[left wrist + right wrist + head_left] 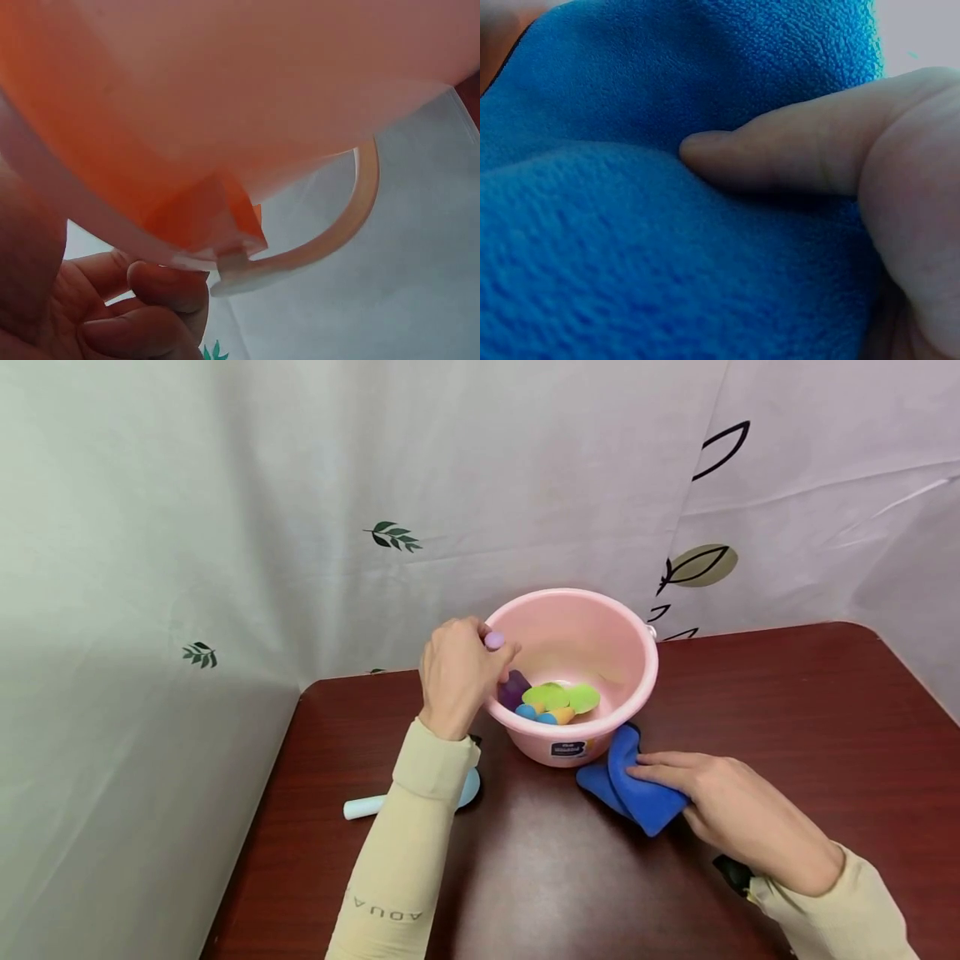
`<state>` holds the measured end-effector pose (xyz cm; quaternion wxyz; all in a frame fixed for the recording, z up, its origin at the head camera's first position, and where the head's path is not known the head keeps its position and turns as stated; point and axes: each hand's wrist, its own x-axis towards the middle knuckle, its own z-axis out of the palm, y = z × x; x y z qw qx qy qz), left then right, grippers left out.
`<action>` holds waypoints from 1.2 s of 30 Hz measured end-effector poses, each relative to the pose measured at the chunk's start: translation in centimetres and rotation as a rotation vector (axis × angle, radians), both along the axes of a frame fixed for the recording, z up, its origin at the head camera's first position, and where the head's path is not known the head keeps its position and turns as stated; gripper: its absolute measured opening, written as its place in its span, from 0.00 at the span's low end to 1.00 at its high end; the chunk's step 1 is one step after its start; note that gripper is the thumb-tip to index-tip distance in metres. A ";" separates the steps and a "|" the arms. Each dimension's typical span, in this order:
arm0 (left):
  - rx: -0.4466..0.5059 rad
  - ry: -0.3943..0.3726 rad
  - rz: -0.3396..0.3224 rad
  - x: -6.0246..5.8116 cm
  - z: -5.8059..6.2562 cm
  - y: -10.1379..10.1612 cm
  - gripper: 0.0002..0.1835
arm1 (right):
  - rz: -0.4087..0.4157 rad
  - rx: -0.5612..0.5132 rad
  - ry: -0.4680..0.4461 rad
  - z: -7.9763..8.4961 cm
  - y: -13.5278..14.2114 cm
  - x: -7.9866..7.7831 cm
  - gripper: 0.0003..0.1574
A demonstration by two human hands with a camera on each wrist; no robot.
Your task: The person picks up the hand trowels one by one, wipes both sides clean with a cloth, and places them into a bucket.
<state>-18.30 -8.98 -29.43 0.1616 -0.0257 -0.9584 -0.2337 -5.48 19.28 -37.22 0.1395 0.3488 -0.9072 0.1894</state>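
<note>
My left hand point(459, 672) is at the left rim of a pink plastic basin point(573, 606), its curled fingers around a light purple handle point(494, 641). A dark purple piece point(514, 690) shows below it inside the basin, so the utensil's exact kind is hidden. In the left wrist view the curled fingers point(161, 307) are close under the basin's rim. Right of the basin, my right hand point(731, 806) pinches a folded blue fleecy cloth point(648, 802), thumb point(780, 154) pressed into its fold. The cloth overlaps the basin's lower right side.
Inside the basin lie green spoon-like pieces point(551, 696) and blue-and-yellow handles point(555, 717). A light blue spoon point(468, 787) rests on the dark red table point(795, 710), partly behind my left forearm. White curtain with leaf prints point(393, 536) hangs behind and at the left.
</note>
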 end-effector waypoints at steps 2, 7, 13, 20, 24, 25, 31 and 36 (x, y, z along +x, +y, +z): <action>0.000 -0.007 -0.002 0.0 0.0 -0.1 0.18 | -0.001 -0.002 -0.001 0.0 0.0 0.0 0.38; 0.013 -0.006 0.013 -0.1 -0.1 -0.3 0.22 | -0.005 -0.001 -0.014 -0.1 0.1 0.0 0.40; 0.089 0.023 0.008 0.0 -0.3 -1.2 0.20 | -0.001 0.001 -0.014 0.0 0.1 0.0 0.39; 0.101 0.015 0.052 0.9 -0.5 -4.2 0.18 | -0.011 0.016 -0.006 0.2 0.0 -0.1 0.33; 0.092 -0.012 0.072 1.5 -1.3 -6.5 0.18 | -0.012 0.007 -0.001 0.3 0.0 -0.1 0.33; 0.088 -0.023 0.075 1.7 -1.6 -7.0 0.18 | -0.013 0.005 0.001 0.3 0.0 -0.1 0.33; 0.051 -0.084 0.072 2.5 -2.9 -9.7 0.16 | -0.005 -0.004 0.009 0.2 0.0 -0.1 0.33; 0.030 -0.183 0.057 3.6 -4.1 -11.8 0.18 | -0.014 0.001 0.004 0.2 0.1 -0.1 0.33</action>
